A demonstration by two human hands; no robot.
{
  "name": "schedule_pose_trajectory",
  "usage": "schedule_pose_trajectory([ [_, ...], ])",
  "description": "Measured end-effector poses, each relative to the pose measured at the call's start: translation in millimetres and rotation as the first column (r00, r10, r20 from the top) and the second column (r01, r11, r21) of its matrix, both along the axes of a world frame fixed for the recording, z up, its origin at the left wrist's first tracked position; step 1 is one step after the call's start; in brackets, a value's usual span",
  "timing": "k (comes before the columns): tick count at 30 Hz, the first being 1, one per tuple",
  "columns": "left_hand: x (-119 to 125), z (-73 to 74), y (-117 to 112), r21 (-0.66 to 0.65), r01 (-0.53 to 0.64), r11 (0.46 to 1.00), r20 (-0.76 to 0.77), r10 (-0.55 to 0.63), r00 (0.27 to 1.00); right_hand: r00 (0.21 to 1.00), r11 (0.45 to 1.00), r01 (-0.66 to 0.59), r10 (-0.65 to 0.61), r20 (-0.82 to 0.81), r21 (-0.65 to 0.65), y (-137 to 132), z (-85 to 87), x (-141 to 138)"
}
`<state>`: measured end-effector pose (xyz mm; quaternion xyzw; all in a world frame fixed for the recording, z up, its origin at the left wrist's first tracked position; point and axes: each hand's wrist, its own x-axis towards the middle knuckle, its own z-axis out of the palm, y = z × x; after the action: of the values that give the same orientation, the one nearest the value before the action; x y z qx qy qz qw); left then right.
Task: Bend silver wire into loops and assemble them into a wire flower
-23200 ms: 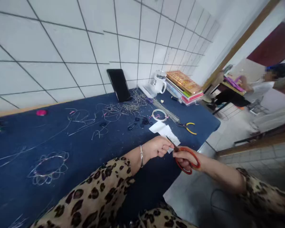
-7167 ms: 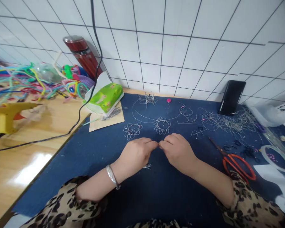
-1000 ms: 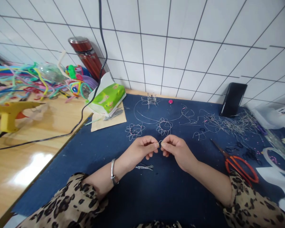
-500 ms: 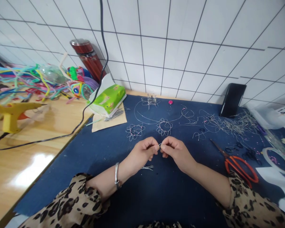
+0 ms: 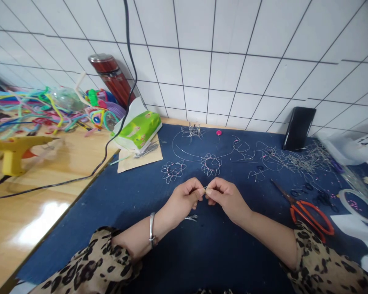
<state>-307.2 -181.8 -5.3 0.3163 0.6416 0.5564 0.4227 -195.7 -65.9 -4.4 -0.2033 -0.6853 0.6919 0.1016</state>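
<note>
My left hand and my right hand meet fingertip to fingertip over the blue mat. Both are closed in a pinch on a short, thin piece of wire, of which only a small curve shows between the fingers. Just beyond the hands lie two flower-shaped wire rings with pink beads, a left ring and a right ring. A small bundle of short wire pieces rests by my left wrist, partly behind the hand.
Orange-handled scissors lie right of my right forearm, below a tangle of wire. A phone leans on the tiled wall. At left are a green tissue pack, a yellow glue gun and its black cord.
Both hands keep their pinch on the wire, nearly in place. The whole view has shifted slightly; nothing on the mat has visibly moved.
</note>
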Motion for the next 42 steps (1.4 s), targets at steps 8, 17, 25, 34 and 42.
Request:
schedule_pose_trajectory([
  [8, 1.0, -1.4, -0.7, -0.026, -0.016, 1.000, -0.064, 0.014, 0.998, 0.999, 0.996, 0.016, -0.018, 0.027, 0.083, -1.7, 1.1, -0.4],
  [17, -14.6, 5.9, 1.6, -0.005, 0.172, 0.985, 0.206, -0.167, 0.964, 0.998, 0.998, 0.039, -0.041, 0.046, 0.043, -1.7, 5.3, -1.3],
  [25, -18.4, 12.8, 0.7, -0.013, 0.153, 0.988, 0.227, -0.146, 0.963, 0.999, 0.999, 0.017, -0.018, 0.046, 0.038, 2.5, 7.6, -2.6],
  [34, -13.7, 4.8, 2.1, 0.012, 0.058, 0.998, 0.091, -0.059, 0.994, 0.998, 0.989, -0.014, 0.005, 0.062, 0.146, -1.1, 5.6, -3.1],
  [42, -1.4, -1.9, 3.7, 0.002, -0.032, 0.999, -0.044, 0.032, 0.999, 0.996, 0.972, -0.017, -0.004, 0.087, 0.235, -4.2, 1.4, -2.1],
])
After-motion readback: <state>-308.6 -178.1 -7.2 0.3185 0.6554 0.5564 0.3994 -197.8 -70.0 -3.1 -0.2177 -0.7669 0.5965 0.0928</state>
